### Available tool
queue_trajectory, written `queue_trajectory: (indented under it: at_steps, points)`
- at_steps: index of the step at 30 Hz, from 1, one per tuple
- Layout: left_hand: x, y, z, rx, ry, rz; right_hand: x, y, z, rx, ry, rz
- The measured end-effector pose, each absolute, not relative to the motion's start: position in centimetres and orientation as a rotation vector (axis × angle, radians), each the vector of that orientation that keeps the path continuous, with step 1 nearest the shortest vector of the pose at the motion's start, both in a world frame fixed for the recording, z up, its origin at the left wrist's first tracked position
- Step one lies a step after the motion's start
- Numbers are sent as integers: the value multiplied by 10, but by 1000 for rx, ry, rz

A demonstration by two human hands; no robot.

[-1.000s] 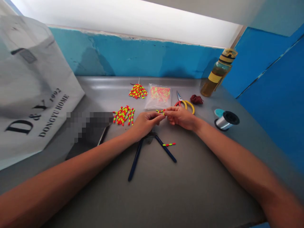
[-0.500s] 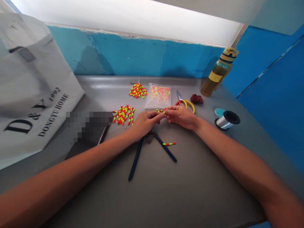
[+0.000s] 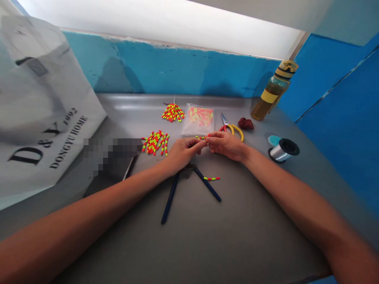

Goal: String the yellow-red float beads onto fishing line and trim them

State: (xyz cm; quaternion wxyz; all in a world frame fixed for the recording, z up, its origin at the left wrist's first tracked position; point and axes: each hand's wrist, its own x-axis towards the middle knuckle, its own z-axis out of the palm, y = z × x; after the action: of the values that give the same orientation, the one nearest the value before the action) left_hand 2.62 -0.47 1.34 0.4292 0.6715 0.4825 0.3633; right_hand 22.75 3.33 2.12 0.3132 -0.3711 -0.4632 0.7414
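My left hand (image 3: 185,154) and my right hand (image 3: 226,146) meet fingertip to fingertip above the table, both closed in a pinch. A short strand of red and yellow-green beads (image 3: 200,137) shows just behind the fingertips; its ends are hidden by the fingers. Below my left hand lie pliers with dark blue handles (image 3: 170,199) spread apart, their jaws covered by the hand. Another short bead strand (image 3: 212,178) rests by the right handle. To the left of my left hand is a loose pile of bead strands (image 3: 154,142).
Behind the hands lie a clear bag of beads (image 3: 197,120), a fanned bead bundle (image 3: 173,113), yellow-and-red-handled scissors (image 3: 237,130) and dark red cord (image 3: 246,123). At right are a spool (image 3: 281,151), a teal disc (image 3: 274,140) and a bottle (image 3: 271,96). A large bag (image 3: 44,110) stands left.
The fingertips have shifted slightly around the bead strand, and less of it shows between them. The view has moved a little; the things on the table lie as before.
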Motion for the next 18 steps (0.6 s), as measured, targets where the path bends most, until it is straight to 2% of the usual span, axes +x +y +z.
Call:
queue_trajectory:
  at_steps: [18]
  points:
    - [29, -7, 16, 1671, 1193, 934, 223, 32, 23, -923, -1002, 1912]
